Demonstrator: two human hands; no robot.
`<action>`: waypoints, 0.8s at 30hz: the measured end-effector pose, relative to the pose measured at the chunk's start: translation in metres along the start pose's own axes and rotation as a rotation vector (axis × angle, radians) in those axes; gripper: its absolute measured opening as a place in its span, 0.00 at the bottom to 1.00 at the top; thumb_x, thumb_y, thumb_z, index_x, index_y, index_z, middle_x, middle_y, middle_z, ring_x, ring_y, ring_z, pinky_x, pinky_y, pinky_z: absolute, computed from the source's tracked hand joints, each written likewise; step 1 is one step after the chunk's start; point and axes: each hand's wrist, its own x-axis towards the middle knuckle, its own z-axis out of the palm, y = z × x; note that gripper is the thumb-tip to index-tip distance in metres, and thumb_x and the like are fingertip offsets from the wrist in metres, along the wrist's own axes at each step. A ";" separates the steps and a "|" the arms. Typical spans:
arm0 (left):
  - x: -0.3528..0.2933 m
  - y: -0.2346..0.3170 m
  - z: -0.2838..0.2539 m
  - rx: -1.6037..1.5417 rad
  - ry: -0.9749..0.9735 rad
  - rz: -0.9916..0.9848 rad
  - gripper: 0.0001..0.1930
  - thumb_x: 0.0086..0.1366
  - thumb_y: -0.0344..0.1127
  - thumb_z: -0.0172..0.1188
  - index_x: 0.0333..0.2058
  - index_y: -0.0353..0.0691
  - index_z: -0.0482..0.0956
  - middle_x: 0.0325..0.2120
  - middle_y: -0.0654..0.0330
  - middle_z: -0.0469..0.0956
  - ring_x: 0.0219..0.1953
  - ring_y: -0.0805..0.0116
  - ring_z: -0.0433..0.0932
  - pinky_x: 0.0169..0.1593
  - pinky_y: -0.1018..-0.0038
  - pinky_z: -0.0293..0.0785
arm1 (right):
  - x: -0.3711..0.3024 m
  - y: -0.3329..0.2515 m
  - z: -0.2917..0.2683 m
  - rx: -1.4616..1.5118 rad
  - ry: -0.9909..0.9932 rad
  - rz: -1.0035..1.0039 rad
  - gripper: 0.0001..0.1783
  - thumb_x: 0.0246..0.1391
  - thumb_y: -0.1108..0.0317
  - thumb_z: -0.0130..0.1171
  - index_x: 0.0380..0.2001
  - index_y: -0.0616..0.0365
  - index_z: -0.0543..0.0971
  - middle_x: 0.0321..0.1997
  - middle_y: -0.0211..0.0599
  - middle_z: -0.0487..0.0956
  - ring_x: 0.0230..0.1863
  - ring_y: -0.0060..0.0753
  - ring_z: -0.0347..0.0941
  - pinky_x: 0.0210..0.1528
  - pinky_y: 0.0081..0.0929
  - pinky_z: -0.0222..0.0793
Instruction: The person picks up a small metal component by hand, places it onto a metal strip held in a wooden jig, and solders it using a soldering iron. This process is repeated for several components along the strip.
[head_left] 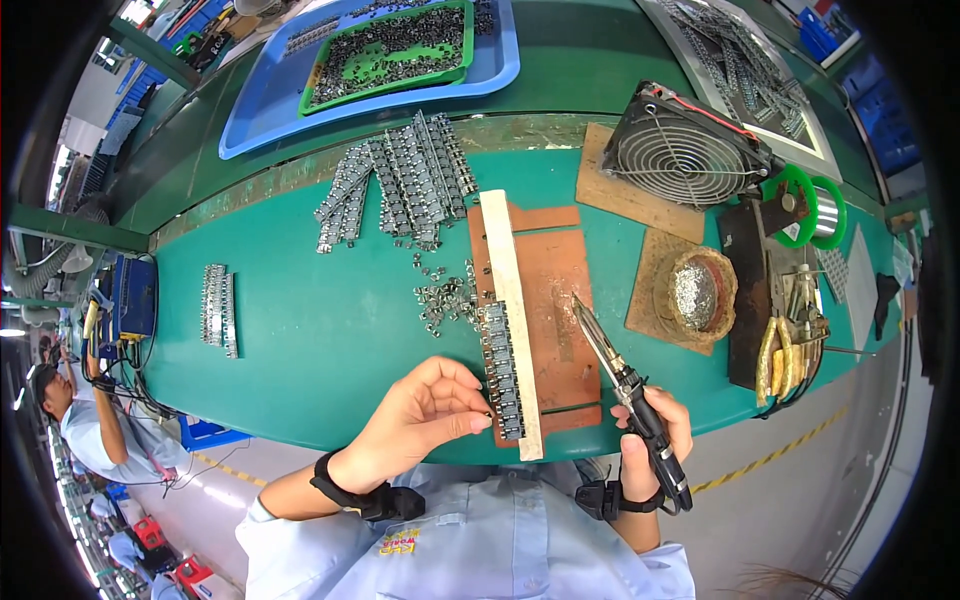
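My left hand (425, 408) pinches a small metal part (488, 414) at the lower left edge of a strip of components (502, 372). That strip lies lengthwise along a pale wooden bar (513, 310), which rests on a brown board (560, 350). Wrapped round the black handle of a soldering iron (632, 393) is my right hand (665, 425). The iron's tip points up and left, over the board's right half. Small loose metal parts (447, 303) lie scattered left of the bar, beyond my left hand.
Component strips (405, 180) are stacked beyond the loose parts; more strips (218, 308) lie left. A blue tray (245, 115) holds a green tray (468, 62) of small parts. Rightward stand a fan (685, 150), solder pot (697, 295), solder spool (826, 212) and tool stand (742, 300).
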 end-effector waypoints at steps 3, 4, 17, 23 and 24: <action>0.004 0.000 -0.001 0.058 -0.025 0.049 0.14 0.54 0.19 0.55 0.38 0.37 0.63 0.30 0.60 0.72 0.35 0.75 0.72 0.41 0.79 0.70 | 0.005 -0.002 0.003 0.092 -0.021 -0.088 0.23 0.41 0.66 0.62 0.40 0.67 0.69 0.29 0.46 0.74 0.29 0.34 0.71 0.32 0.26 0.67; 0.005 0.000 -0.001 0.085 -0.039 0.070 0.14 0.54 0.19 0.55 0.38 0.36 0.63 0.31 0.60 0.72 0.35 0.75 0.72 0.41 0.79 0.70 | 0.005 -0.002 0.002 0.093 -0.020 -0.087 0.23 0.41 0.66 0.62 0.40 0.67 0.69 0.29 0.46 0.74 0.29 0.34 0.71 0.32 0.26 0.67; 0.011 0.005 -0.004 0.128 -0.095 0.029 0.17 0.52 0.16 0.54 0.38 0.39 0.61 0.30 0.62 0.71 0.35 0.77 0.71 0.42 0.80 0.69 | 0.005 0.000 0.001 0.094 -0.036 -0.100 0.23 0.41 0.66 0.61 0.40 0.67 0.69 0.29 0.45 0.75 0.29 0.34 0.71 0.32 0.26 0.66; 0.013 0.010 -0.004 0.121 -0.099 -0.004 0.12 0.54 0.19 0.55 0.36 0.37 0.64 0.29 0.63 0.72 0.32 0.77 0.72 0.38 0.81 0.69 | 0.006 -0.001 0.003 0.096 -0.030 -0.106 0.23 0.41 0.66 0.62 0.40 0.67 0.69 0.29 0.45 0.75 0.28 0.33 0.71 0.32 0.26 0.66; 0.013 0.012 -0.005 0.122 -0.108 -0.050 0.10 0.55 0.21 0.55 0.35 0.37 0.66 0.29 0.62 0.73 0.31 0.77 0.72 0.37 0.82 0.69 | 0.006 -0.001 0.003 0.095 -0.031 -0.107 0.23 0.41 0.66 0.62 0.40 0.67 0.69 0.29 0.45 0.75 0.28 0.33 0.71 0.32 0.26 0.66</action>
